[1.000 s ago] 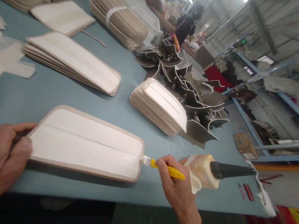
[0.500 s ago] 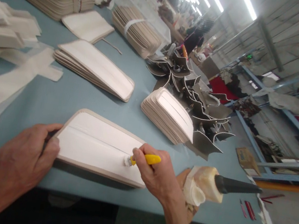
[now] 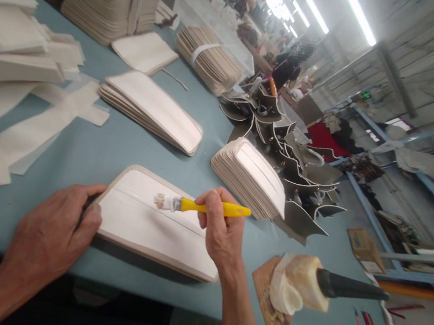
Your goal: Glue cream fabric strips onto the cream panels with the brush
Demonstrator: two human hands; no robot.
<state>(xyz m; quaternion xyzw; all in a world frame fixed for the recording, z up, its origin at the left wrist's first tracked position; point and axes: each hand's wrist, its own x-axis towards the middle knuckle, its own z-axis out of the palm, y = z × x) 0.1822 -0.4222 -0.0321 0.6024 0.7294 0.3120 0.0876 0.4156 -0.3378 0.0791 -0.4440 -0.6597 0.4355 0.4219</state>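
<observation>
A long white panel with a beige edge [image 3: 154,230] lies near the table's front edge, with a thin line running along it. My left hand [image 3: 54,226] grips the panel's left end between thumb and fingers. In my right hand [image 3: 220,225] is a brush with a yellow handle [image 3: 215,207]; its whitish bristles point left, over the panel's upper middle, and a faint shadow falls below them. To the right, a glue bottle with a dark nozzle [image 3: 300,283] rests on a brown piece [image 3: 266,300].
Behind the panel are a low stack of similar panels [image 3: 153,109] and a thicker stack [image 3: 250,177]. White strips [image 3: 40,114] spread at the left. Dark pieces with pale edges [image 3: 285,158] cluster at the back right. A person [image 3: 288,66] is far behind.
My right hand has lifted the brush and moved it up and left over the panel, its handle now more fully visible. The whole view has shifted slightly; my left hand keeps its hold.
</observation>
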